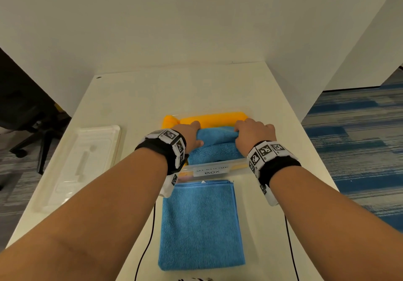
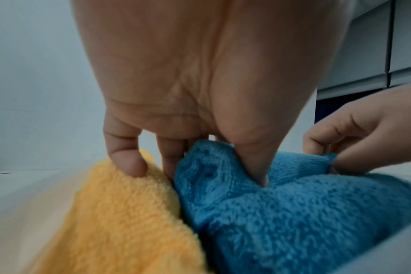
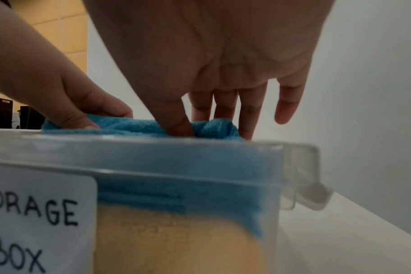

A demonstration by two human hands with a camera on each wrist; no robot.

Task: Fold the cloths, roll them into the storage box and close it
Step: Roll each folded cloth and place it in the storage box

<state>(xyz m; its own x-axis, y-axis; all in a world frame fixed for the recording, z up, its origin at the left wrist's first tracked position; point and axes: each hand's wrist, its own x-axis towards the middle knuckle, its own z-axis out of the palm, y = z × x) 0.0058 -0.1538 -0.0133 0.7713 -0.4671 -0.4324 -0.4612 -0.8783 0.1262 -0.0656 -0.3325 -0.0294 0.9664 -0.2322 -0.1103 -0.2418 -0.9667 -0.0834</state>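
The desk (image 1: 135,106) is cream-white. The box (image 3: 200,157) is clear plastic, with a white label (image 1: 211,170) that has black handwritten letters. Inside it, one cloth is orange-yellow (image 1: 213,118) and fluffy, and another cloth is blue (image 1: 216,141) with a fine looped texture. A third cloth (image 1: 200,226), the same blue, lies at the near edge of the desk. The lid (image 1: 87,160) at the left edge is clear to milky white. The wristbands (image 1: 172,147) are black with white squares that carry black-and-white marker patterns. The carpet (image 1: 357,123) shows blue and grey stripes. The walls (image 1: 196,18) are plain off-white.
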